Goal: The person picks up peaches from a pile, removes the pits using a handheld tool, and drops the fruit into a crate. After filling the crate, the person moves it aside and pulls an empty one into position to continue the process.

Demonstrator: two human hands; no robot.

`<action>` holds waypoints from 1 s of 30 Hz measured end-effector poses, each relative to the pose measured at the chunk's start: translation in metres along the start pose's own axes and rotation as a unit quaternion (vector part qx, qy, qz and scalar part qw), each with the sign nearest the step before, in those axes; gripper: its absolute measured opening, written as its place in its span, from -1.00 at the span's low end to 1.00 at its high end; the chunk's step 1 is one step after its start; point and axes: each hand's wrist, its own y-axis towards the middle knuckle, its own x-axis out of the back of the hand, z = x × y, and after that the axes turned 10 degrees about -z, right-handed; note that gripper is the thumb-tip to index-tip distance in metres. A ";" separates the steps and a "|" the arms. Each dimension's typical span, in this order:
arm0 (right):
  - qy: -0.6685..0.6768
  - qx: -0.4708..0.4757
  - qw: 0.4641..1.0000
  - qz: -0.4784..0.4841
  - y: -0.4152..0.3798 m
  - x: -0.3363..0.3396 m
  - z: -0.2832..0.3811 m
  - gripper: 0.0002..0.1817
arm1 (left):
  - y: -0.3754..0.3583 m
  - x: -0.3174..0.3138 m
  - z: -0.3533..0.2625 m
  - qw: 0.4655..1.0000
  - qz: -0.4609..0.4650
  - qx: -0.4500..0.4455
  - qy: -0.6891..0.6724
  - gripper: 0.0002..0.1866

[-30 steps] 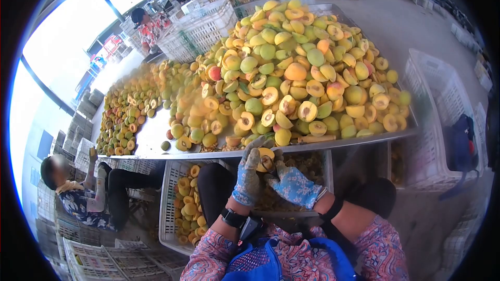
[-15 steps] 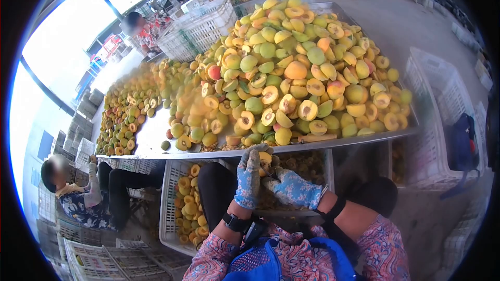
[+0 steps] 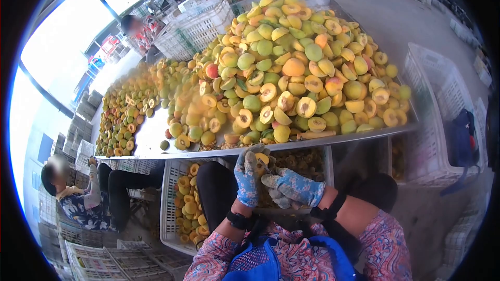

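My left hand [image 3: 248, 176], in a blue flowered glove with a dirty palm, is closed round a peach half [image 3: 262, 160] just below the table's front edge. Close on its right is my right hand [image 3: 292, 186], gloved alike, with its fingers curled; its thumb and index point toward the peach half. What they hold, if anything, is too small to tell. Beyond both hands, halved and whole peaches [image 3: 291, 78] lie heaped on the metal table [image 3: 333, 141]. A wooden-looking handle [image 3: 316, 135] rests at the table's front edge.
A crate of peach halves [image 3: 166, 213] stands left of my legs. Below my hands is another crate [image 3: 328, 169] with brown pieces. A large white crate [image 3: 442, 125] holds a dark blue bag at the right. Co-workers [image 3: 86, 198] sit at the left and far left.
My right hand has drawn slightly down and turned, its fingers now curling below the peach half. My left hand stays round the peach half, whose cut face shows more.
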 end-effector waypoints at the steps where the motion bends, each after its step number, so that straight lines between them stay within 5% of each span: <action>1: -0.035 0.013 0.999 -0.007 0.002 0.001 -0.003 -0.71 | 0.000 -0.001 -0.003 1.000 0.000 0.001 0.000 -0.60; 2: -0.034 0.013 0.999 -0.008 0.008 0.005 -0.010 -0.71 | 0.000 0.000 -0.007 0.998 0.009 0.061 -0.012 -0.59; 3: -0.221 0.223 0.946 -0.080 0.014 0.007 -0.012 -0.63 | 0.002 -0.002 -0.012 0.992 0.017 0.121 -0.024 -0.59; 4: -0.387 0.411 0.813 -0.143 0.017 0.007 -0.016 -0.55 | 0.003 0.001 -0.014 0.992 0.015 0.123 -0.022 -0.59; 7: -0.438 0.265 0.845 -0.155 0.003 0.004 -0.001 -0.52 | 0.008 0.003 -0.012 0.983 0.060 0.162 -0.065 -0.62; 14: -0.341 0.339 0.855 -0.191 0.009 -0.007 -0.012 -0.53 | 0.002 0.001 0.002 0.995 0.013 0.095 -0.042 -0.67; 16: -0.130 -0.035 0.987 -0.083 -0.007 -0.013 0.015 -0.54 | 0.001 0.000 0.006 0.998 -0.007 0.055 -0.044 -0.60; 20: -0.145 -0.007 0.986 -0.083 0.008 -0.004 -0.007 -0.58 | 0.001 -0.005 0.001 0.999 -0.017 0.042 -0.004 -0.59; 21: -0.291 0.244 0.915 -0.140 0.032 0.009 -0.035 -0.54 | 0.002 -0.007 -0.001 0.998 -0.019 0.062 0.002 -0.60; 22: -0.408 0.471 0.760 -0.184 0.045 0.016 -0.050 -0.51 | 0.002 -0.006 -0.003 0.996 -0.021 0.084 0.009 -0.61; 23: -0.408 0.471 0.760 -0.183 0.045 0.020 -0.052 -0.51 | 0.003 -0.004 -0.004 0.996 -0.023 0.083 0.009 -0.61; 26: -0.444 0.462 0.753 -0.152 0.031 0.018 -0.032 -0.52 | 0.008 0.003 -0.003 0.990 -0.005 0.136 0.036 -0.62; 27: -0.375 0.258 0.884 -0.107 0.006 0.005 0.000 -0.51 | 0.008 0.005 -0.004 0.990 -0.002 0.130 0.047 -0.62; 28: -0.282 0.036 0.957 -0.055 -0.009 -0.003 0.019 -0.51 | 0.008 0.005 -0.003 0.991 0.002 0.123 0.059 -0.62; 30: -0.220 -0.009 0.974 -0.046 -0.013 -0.006 0.022 -0.50 | 0.003 -0.001 -0.009 0.990 -0.004 0.125 0.061 -0.60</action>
